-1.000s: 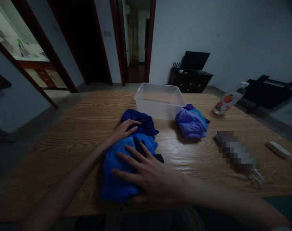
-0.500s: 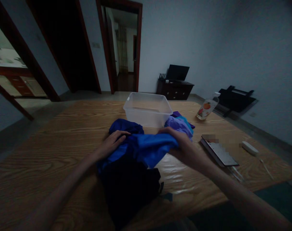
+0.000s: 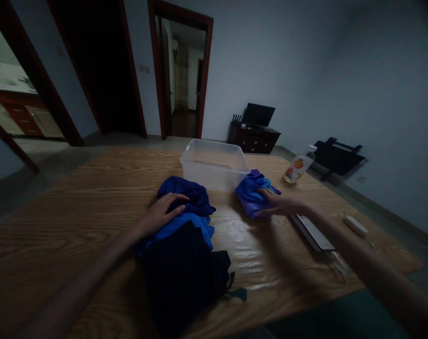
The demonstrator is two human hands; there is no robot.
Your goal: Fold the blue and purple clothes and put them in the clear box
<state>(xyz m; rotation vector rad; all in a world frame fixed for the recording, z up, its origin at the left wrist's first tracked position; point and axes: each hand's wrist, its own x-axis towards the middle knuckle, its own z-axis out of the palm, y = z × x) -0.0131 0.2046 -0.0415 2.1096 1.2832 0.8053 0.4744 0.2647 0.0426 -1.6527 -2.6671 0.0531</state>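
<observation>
My left hand (image 3: pixel 160 214) lies flat, fingers apart, on a heap of blue clothes (image 3: pixel 189 200) in the middle of the wooden table (image 3: pixel 76 207). A black garment (image 3: pixel 183 273) spreads in front of that heap, towards me. My right hand (image 3: pixel 279 205) rests on a second, smaller pile of blue and purple cloth (image 3: pixel 251 193) to the right, fingers on its near side. Whether it grips the cloth is unclear. Just behind both piles stands a clear plastic tub (image 3: pixel 214 165), apparently with nothing in it.
A bottle with a fruit label (image 3: pixel 298 167) stands at the table's far right. A flat dark device (image 3: pixel 312 230) and a small white object (image 3: pixel 355 225) lie right of my right hand. Doorways and a dark cabinet (image 3: pixel 252 136) are behind the table.
My right hand lifted a bright blue garment off the near heap, carried it right and now rests with it on the purple pile. The black garment is uncovered. My left hand stayed.
</observation>
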